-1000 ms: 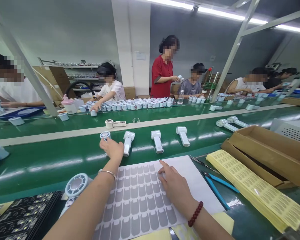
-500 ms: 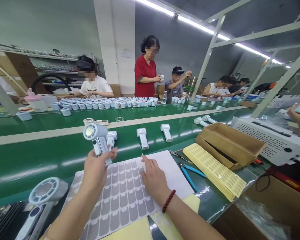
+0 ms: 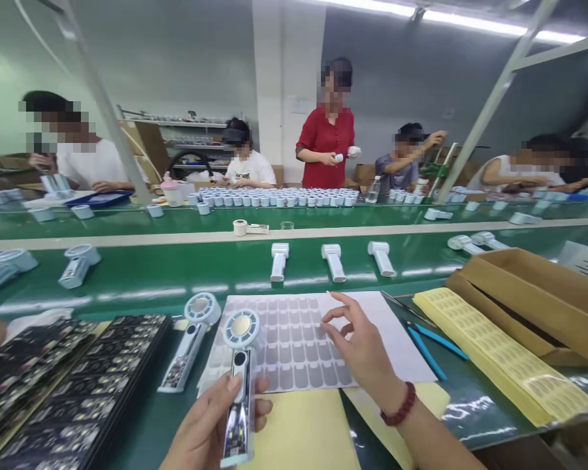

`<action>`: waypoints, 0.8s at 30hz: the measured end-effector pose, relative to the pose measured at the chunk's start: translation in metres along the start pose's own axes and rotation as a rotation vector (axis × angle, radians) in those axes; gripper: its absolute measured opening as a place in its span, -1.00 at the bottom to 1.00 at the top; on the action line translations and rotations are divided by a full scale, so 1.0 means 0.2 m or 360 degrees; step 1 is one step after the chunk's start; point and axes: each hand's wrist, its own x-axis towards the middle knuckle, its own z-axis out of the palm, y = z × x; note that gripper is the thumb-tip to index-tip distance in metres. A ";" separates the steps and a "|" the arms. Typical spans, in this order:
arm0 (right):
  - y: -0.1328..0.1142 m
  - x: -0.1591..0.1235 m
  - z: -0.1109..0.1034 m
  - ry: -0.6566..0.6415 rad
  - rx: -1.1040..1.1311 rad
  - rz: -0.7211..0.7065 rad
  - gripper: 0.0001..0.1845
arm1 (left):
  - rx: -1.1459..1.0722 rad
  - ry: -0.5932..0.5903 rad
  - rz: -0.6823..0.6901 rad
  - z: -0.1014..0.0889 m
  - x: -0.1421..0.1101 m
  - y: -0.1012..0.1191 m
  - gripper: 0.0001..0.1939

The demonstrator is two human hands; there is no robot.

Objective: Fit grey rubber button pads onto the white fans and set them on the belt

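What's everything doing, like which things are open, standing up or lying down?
Left hand: wrapped around a fan
Light-blue plastic handheld fan: held, electronics showing in its handle
Right hand: raised, thumb and forefinger close together
White paper sheet with grey stickers: flat, blank on its right side
Blue-handled cutters: lying, handles spread
Brown cardboard box: open
Clear plastic bottle: upright

No lettering, brand or number can be read along this assembly line. A pale notice [image 3: 300, 104] on the white pillar [image 3: 267, 147] is too blurred to decipher, as is the dark print [image 3: 244, 175] across a seated co-worker's white shirt [image 3: 259, 168]. Rows of marks on the yellow sheets [image 3: 500, 352] and pale markings on the black panels [image 3: 122, 365] are illegible; detail on the light-blue device's [image 3: 244, 398] handle is too small to make out.
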 end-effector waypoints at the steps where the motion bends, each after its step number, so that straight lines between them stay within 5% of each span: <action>1: -0.06 -0.05 -0.01 -0.0052 0.0089 0.0025 -0.51 | -0.0071 0.0002 -0.0039 -0.01 0.00 0.01 -0.83; 5: -0.32 -0.27 0.00 -0.0431 0.0714 0.0332 -0.37 | -0.0371 -0.0023 -0.0214 0.02 0.00 0.04 -0.88; 9: -0.47 -0.42 0.08 -0.0598 0.0960 0.0562 -0.36 | -0.0529 0.0026 -0.0306 0.08 0.00 0.05 -0.91; 24: -0.54 -0.42 0.16 -0.0538 0.0977 0.0555 -0.34 | -0.0637 -0.0037 -0.0378 0.06 0.00 0.03 -0.75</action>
